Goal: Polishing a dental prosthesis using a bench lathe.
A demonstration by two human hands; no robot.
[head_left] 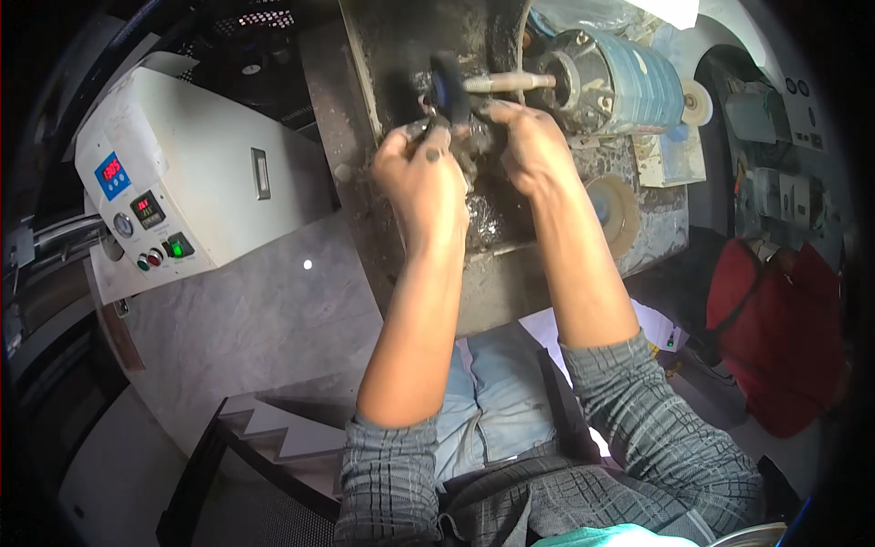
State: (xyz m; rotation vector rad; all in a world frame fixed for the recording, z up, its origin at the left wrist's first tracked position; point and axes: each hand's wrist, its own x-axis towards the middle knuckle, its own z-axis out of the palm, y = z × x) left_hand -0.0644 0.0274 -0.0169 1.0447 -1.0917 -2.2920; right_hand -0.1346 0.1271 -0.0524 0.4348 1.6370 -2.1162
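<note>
On the grey tabletop to your left sits a white control box; ahead, the blue-banded motor drives a dark buffing wheel. Your left hand and right hand are both pinched shut on a small workpiece, pressed just under that wheel.
</note>
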